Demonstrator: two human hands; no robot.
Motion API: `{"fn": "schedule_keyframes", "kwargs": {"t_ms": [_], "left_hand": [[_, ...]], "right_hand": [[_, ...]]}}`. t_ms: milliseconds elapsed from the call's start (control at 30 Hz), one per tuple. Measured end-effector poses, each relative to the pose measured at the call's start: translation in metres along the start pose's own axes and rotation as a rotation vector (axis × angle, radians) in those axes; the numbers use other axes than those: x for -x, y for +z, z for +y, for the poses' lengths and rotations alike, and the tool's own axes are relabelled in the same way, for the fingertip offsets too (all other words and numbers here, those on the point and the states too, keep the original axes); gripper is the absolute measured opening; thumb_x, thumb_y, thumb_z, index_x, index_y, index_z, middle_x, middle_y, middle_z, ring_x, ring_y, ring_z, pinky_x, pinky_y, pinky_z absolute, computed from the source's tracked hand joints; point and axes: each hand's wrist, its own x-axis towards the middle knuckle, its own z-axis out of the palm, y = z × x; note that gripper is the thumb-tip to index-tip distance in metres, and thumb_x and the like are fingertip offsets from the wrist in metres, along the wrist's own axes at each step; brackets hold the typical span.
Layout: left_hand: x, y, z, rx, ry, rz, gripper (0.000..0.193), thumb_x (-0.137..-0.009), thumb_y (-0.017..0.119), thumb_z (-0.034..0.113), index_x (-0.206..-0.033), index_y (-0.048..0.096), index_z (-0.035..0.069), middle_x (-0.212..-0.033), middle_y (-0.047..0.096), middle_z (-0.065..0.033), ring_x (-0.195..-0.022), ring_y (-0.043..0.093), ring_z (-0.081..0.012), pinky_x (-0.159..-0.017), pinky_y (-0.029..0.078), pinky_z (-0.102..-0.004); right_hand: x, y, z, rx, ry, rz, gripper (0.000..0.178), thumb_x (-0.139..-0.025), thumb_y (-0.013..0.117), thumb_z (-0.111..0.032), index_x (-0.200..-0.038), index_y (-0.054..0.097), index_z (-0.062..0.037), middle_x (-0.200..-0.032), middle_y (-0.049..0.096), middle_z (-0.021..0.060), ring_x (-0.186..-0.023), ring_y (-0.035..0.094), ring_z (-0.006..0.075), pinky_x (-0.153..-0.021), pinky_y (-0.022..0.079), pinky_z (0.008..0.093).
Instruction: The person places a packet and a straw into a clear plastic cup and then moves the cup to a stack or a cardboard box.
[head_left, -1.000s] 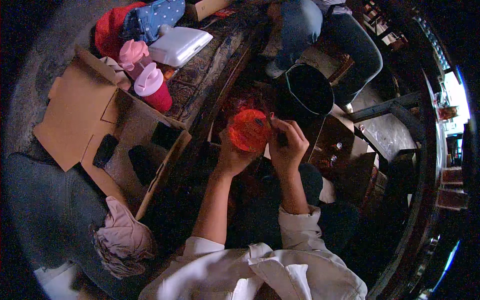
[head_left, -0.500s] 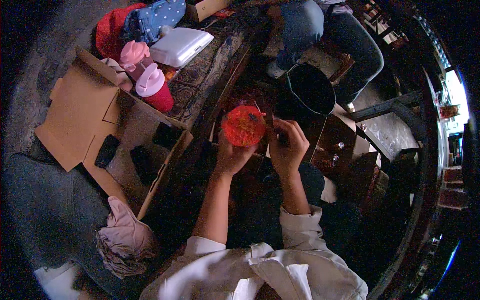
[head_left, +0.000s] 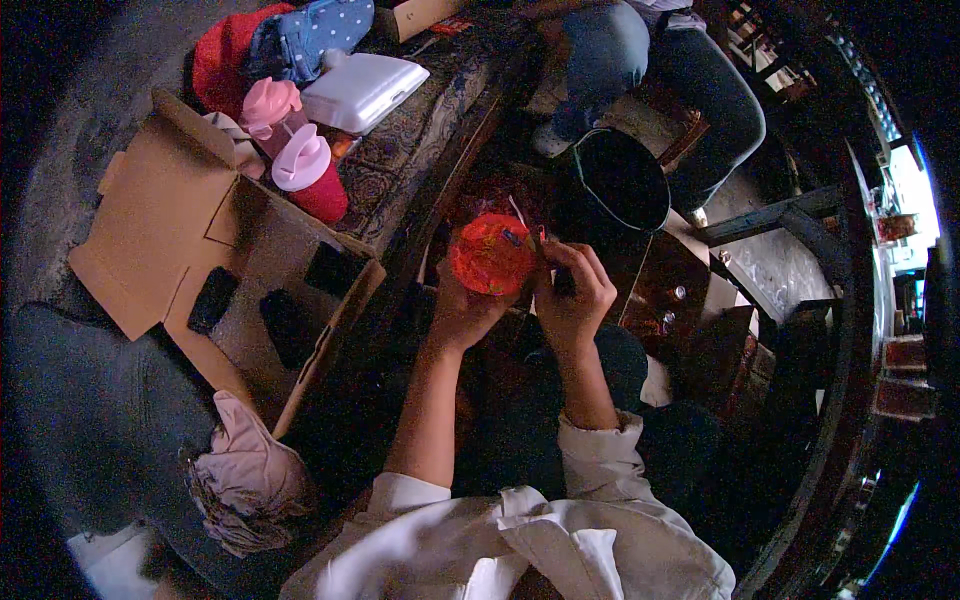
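A bright red, round, glossy object (head_left: 493,254) with orange flecks and a small dark mark sits in my left hand (head_left: 465,312). My left fingers are wrapped round it from below; its exact kind is unclear. Just to its right, my right hand (head_left: 578,290) is closed in a pinch on a slim dark thing with a reddish tip, too dim to name. A thin pale strip (head_left: 517,210) sticks up behind the red object. Whether it is joined to that object cannot be made out.
An opened cardboard box (head_left: 150,230) with black items lies at left. Beyond it stand pink-lidded cups (head_left: 302,160) and a white foam container (head_left: 365,90) on a patterned cloth. A black bucket (head_left: 620,180) stands ahead, near a seated person's legs (head_left: 710,100). A pinkish cloth (head_left: 250,475) lies lower left.
The red object has shifted slightly right and tilted in my left hand. More of the pale strip shows, and a reddish tip now appears above my right fingers.
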Motion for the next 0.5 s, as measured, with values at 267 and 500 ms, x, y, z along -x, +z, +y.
{"fn": "schedule_keyframes", "kwargs": {"t_ms": [267,500], "left_hand": [[0.005,0.005,-0.008,0.07,0.043,0.045,0.058,-0.066,0.079,0.017,-0.112,0.047,0.004,-0.109,0.056,-0.0112,-0.099,0.057,-0.0215,-0.085,0.047,-0.032],[0.01,0.007,-0.012,0.146,0.031,0.13,0.052,-0.074,0.073,0.018,-0.116,0.047,0.003,-0.117,0.049,-0.0119,-0.108,0.052,-0.0226,-0.089,0.045,-0.0329]], "right_hand": [[-0.002,-0.002,0.009,-0.064,0.042,-0.05,0.022,-0.068,0.063,0.009,-0.088,0.064,-0.0003,-0.083,0.065,0.0097,-0.073,0.064,0.0166,-0.064,0.05,0.0242],[0.004,0.004,0.011,-0.051,0.016,0.024,0.023,-0.068,0.064,0.009,-0.088,0.064,-0.0003,-0.081,0.064,0.0098,-0.073,0.064,0.0157,-0.062,0.05,0.024]]}}
